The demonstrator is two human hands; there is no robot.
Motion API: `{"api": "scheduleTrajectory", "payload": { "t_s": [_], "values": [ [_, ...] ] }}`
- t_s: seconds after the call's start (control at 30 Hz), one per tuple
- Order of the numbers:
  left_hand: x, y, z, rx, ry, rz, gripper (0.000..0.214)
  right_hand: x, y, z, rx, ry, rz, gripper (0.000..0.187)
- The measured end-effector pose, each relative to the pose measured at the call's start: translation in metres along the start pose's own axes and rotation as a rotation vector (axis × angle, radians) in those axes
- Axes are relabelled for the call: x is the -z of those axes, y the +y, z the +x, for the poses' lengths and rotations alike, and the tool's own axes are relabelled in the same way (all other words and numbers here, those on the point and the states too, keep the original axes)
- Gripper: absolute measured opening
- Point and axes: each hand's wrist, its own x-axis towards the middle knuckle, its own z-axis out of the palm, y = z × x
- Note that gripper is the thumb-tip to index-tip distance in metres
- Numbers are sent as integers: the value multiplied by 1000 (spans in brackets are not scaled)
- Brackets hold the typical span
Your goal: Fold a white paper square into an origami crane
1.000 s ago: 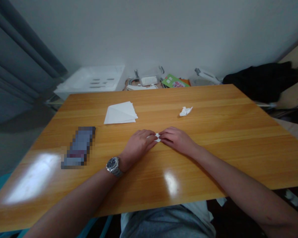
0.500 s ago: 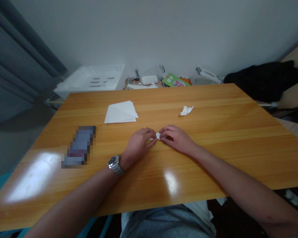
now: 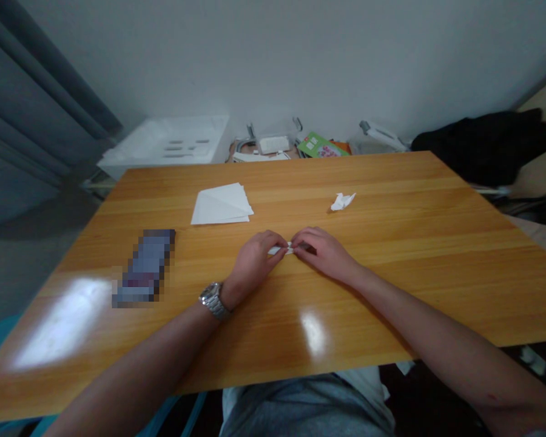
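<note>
A small piece of folded white paper (image 3: 289, 249) lies between my two hands at the middle of the table. My left hand (image 3: 256, 260), with a metal watch (image 3: 213, 300) on its wrist, pinches the paper's left side between thumb and fingers. From the other side my right hand (image 3: 324, 252) pinches the right part. Fingertips cover much of the paper, so its folds are hard to make out. Beyond my right hand sits a folded white paper figure (image 3: 343, 201), shaped somewhat like a bird. A few flat white sheets (image 3: 222, 204) lie stacked farther back on the left.
The wooden table (image 3: 391, 230) spans the view. A blurred-out phone (image 3: 145, 267) rests on its left part. Past the far edge are a white tray (image 3: 182, 136), a green booklet (image 3: 321, 145) and assorted items. Dark cloth (image 3: 477, 145) is piled at the right.
Both hands stay in nearly the same place. The fingers have shifted slightly on the paper, which now looks flatter, with more of its left part showing beside my left fingers.
</note>
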Motion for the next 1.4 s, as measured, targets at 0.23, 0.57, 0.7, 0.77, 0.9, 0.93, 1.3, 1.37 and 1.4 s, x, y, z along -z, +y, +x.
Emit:
{"api": "scheduleTrajectory", "payload": {
  "t_s": [0.23,0.57,0.7,0.77,0.9,0.93,1.3,1.37,1.4],
  "values": [
    [0,-3,1,-104,-7,-53,7,0,2,-1,9,-15,24,6],
    [-1,-4,2,-108,-24,-37,7,1,2,-1,21,-44,7,7],
    [-2,-2,2,-48,-8,-36,7,1,-1,0,8,-27,-18,5],
    [-1,-1,1,-19,-2,-30,9,2,-2,-1,19,-25,-51,5],
    [-2,-1,2,-9,3,-3,11,3,-3,-2,67,-46,-154,10],
    [-2,-1,2,-10,5,6,10,3,-2,-2,84,-55,-181,12],
    [0,-3,1,-106,-35,86,17,14,4,-8,236,-135,-244,24],
    [1,-4,0,-135,-44,105,19,16,5,-9,247,-146,-219,26],
    [1,-5,0,-149,-49,115,20,17,5,-9,253,-150,-213,27]
  ]
}}
